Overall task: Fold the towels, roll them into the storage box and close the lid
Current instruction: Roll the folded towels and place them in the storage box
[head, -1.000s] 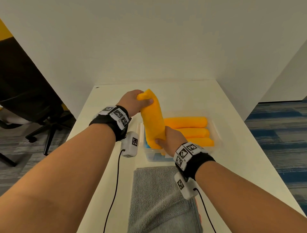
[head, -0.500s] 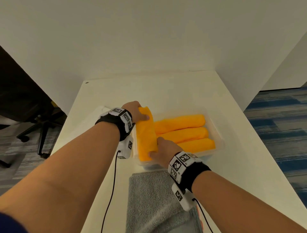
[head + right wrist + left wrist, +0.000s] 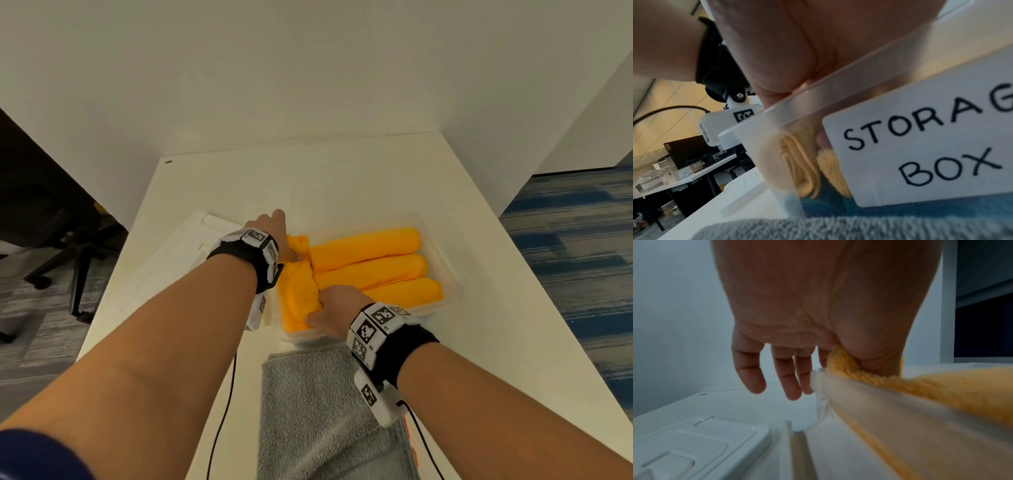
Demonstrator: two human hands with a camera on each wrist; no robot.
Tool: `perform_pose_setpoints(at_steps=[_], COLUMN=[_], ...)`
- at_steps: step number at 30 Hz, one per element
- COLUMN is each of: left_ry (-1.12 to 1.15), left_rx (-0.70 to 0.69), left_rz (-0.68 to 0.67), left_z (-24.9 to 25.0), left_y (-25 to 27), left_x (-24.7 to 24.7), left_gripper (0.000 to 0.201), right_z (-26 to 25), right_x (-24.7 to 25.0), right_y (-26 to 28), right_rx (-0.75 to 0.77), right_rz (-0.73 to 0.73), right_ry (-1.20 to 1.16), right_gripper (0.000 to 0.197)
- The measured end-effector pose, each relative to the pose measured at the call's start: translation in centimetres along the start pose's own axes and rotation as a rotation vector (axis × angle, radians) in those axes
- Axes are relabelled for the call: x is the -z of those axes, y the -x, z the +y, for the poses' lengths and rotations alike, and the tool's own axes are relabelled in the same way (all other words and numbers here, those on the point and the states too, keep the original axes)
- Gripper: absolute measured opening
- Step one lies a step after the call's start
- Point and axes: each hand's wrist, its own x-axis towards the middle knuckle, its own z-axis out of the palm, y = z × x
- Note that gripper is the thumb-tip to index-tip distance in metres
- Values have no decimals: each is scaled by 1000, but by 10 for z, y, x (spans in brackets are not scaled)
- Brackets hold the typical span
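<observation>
While three orange rolls [image 3: 368, 263] fill most of the storage box [image 3: 448, 274], both hands press a fourth roll [image 3: 296, 298] into its left end: left hand [image 3: 274, 228] thumb tucked into the cloth, fingers [image 3: 789, 379] straight outside the rim; right hand [image 3: 334, 308] grips the near end. Beside it lies the lid [image 3: 178, 260].

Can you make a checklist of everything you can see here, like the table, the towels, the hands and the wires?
Surface: white table.
Job's things: clear storage box holds three rolled orange towels; fourth orange roll going in crosswise; lid off, left of the box; grey towel unrolled.
Clutter: nothing seen.
Hands: left hand thumb presses the roll, fingers straight; right hand grips the roll's near end.
Cables: black wrist cable.
Surroundings: office chair, blue carpet.
</observation>
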Motion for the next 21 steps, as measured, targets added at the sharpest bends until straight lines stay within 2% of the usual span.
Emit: perform_pose_setpoints(at_steps=[7, 10, 13, 21], left_ry=[65, 80, 49, -65], left_rx=[15, -16, -70, -116], left_rz=[-56, -78, -80, -18], left_z=[2, -2, -6, -6], left_y=[-8, -11, -9, -10], left_x=[-15, -14, -6, 2], left_gripper=[65, 72, 77, 55], right_z=[1, 2, 2, 0], right_x=[3, 1, 1, 0], right_y=[5, 10, 9, -5], right_rx=[39, 58, 39, -25], right_rz=[-11, 44, 60, -35], right_ry=[23, 30, 38, 55], right_gripper=[42, 51, 50, 44])
